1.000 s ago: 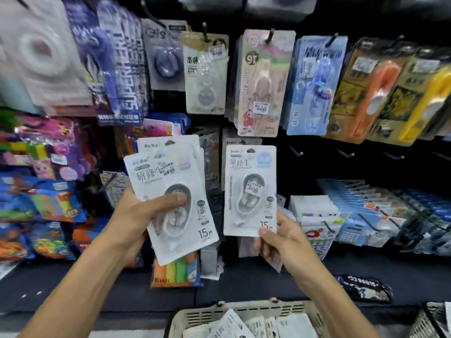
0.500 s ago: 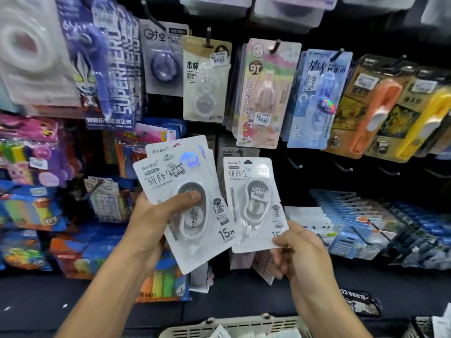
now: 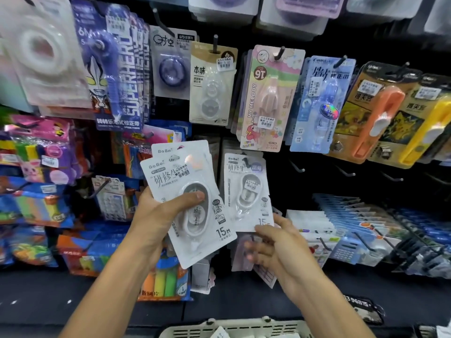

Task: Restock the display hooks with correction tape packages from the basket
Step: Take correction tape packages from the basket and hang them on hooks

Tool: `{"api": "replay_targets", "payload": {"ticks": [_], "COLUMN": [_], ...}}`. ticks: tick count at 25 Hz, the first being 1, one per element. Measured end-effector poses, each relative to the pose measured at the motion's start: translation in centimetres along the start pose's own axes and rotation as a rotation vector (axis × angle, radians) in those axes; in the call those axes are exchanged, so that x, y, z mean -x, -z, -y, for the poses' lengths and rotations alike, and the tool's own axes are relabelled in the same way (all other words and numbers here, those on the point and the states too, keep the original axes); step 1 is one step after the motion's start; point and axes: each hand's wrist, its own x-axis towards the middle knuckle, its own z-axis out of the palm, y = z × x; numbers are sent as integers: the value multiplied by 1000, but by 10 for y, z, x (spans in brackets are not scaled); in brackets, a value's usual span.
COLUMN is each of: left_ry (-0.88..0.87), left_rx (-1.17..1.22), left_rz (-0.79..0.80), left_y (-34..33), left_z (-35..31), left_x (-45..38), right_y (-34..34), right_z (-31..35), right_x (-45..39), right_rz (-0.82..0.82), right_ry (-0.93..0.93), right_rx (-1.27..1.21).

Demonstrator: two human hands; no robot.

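pkg (image 3: pixel 246 191) now on hook, basket (image 3: pixel 234 330) cut off

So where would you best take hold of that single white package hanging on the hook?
Pinch the flat bottom edge of the white package from below, as the right hand is placed: the card is thin there, clear of the bulging blister.

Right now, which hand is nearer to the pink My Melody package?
Right. The right hand is below the My Melody package; the left hand is farther down-left, gripping white packages.
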Motion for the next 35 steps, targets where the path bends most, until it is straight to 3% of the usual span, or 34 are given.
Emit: {"api": "replay_targets", "payload": {"ticks": [2, 4, 8, 10, 13, 15, 19, 21, 28, 32, 35], "left_ry": [25, 30, 30, 29, 30, 64, 138, 108, -55, -61, -28], "left_rx": [-28, -69, -91, -71, -59, -13, 80, 76, 56, -25, -68], "left_rz": [3, 36, 70, 71, 77, 90, 205, 170, 0, 30, 23], "left_y": [-3, -7, -9, -9, -14, -16, -4, 0, 8, 1, -3], "left_z": [3, 6, 11, 11, 14, 15, 9, 8, 1, 6, 11], "left_x": [1, 1, -3, -4, -4, -3, -3, -3, -5, -1, 0], "right_y": [-5, -16, -21, -15, -22, -29, -24, -16, 7, -6, -13], "right_z": [-6, -11, -15, -17, -16, -16, -7, -4, -20, -15, -14], "right_x": [-8, -7, -15, -16, -11, -15, -23, -21, -7, -26, -26], "right_rz": [-70, -27, -75, -117, 158, 224, 128, 44, -289, -245, -279], "right_ry": [79, 198, 169, 269, 379, 367, 294, 259, 332, 230, 323], "right_rx": [125, 273, 11, 58, 253, 223, -96, -151, 120, 19, 331]}}
